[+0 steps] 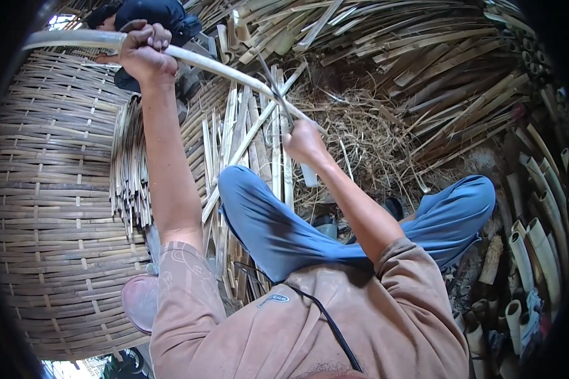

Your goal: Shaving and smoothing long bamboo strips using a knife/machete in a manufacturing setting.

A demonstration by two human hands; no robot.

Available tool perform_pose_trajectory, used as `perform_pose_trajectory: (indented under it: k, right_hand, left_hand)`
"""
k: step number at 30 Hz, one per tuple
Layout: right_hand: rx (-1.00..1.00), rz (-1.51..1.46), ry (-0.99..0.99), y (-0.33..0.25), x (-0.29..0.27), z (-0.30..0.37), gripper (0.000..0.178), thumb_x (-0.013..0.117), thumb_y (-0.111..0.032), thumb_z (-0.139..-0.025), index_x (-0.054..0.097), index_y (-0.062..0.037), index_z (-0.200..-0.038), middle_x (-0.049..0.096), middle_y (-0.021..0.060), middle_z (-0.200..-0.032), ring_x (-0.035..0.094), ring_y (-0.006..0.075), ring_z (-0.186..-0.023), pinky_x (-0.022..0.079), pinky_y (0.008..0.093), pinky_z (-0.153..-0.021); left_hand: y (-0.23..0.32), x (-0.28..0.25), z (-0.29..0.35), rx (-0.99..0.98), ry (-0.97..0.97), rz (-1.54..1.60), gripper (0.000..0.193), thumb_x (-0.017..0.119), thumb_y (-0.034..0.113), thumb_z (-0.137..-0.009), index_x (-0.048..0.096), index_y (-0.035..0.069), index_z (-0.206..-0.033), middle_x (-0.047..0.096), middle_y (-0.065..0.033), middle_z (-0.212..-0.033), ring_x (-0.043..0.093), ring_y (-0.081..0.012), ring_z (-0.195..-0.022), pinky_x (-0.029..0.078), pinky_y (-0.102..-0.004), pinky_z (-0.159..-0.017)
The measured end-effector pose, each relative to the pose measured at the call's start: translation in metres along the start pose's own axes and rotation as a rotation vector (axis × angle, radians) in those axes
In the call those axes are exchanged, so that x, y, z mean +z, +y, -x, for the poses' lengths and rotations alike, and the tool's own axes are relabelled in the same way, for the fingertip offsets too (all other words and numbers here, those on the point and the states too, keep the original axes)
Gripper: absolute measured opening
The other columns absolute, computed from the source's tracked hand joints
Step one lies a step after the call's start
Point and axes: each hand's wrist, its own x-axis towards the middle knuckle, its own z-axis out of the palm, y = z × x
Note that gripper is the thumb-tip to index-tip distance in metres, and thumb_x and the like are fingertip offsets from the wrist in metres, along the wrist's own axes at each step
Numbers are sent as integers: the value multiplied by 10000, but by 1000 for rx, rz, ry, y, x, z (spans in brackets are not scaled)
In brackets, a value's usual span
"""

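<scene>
Up at the left, my left hand (148,54) is wrapped round a long pale bamboo strip (218,68), which slants down to the right across the view. My right hand (305,143) is closed on a knife (275,88). Its thin dark blade points up and crosses the strip near the strip's right end. A pale handle end sticks out below that fist. Whether the right fingers also touch the strip is hidden. Beneath the blade lie curled bamboo shavings (367,120).
A large woven bamboo panel (57,208) fills the left side, with a bundle of thin slivers (129,170) against it. Split bamboo (436,50) is heaped at the far right; cut tubes (540,252) stand along the right. A person in dark clothing (155,16) is at the far left.
</scene>
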Motion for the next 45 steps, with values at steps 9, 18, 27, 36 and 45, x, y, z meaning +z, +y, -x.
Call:
perform_pose_trajectory:
  k: [9, 18, 27, 36, 45]
  right_hand:
    - [-305, -89, -9, -9, 1, 2, 185, 596, -68, -863, 691, 90, -880, 672, 236, -726, 683, 292, -641, 578, 416, -574]
    - [-453, -118, -14, -9, 3, -5, 169, 582, -71, -876, 678, 68, -886, 674, 174, -735, 675, 253, -649, 572, 388, -549]
    - [-141, 20, -89, 1, -4, -7, 215, 634, -118, -882, 685, 88, -915, 713, 235, -804, 709, 331, -701, 593, 455, -646]
    - [-69, -34, -89, -24, -7, 9, 192, 595, -84, -875, 714, 65, -905, 679, 197, -707, 669, 260, -609, 561, 430, -570]
    - [-111, 88, -83, 11, -7, -2, 257, 631, -120, -861, 671, 107, -975, 703, 292, -936, 715, 356, -810, 593, 472, -756]
  left_hand:
    - [-8, 10, -6, -31, 16, -21, 117, 536, 16, -687, 511, 21, -802, 329, -14, -568, 337, -140, -470, 318, -292, -496]
    - [-12, 4, -9, 35, 45, -112, 78, 520, 10, -756, 477, 23, -820, 369, -42, -569, 353, -147, -467, 317, -297, -483]
    - [-8, 13, -2, 50, 216, -130, 93, 523, -20, -721, 468, 21, -784, 382, -36, -549, 376, -151, -430, 327, -289, -441]
    - [-4, 18, 1, 118, 452, -99, 572, 522, -77, -741, 293, -42, -1264, 421, -64, -574, 402, -157, -400, 359, -248, -390]
    - [7, 19, 11, 94, 429, -190, 225, 550, -3, -705, 373, 96, -609, 401, -31, -565, 392, -143, -451, 301, -286, -463]
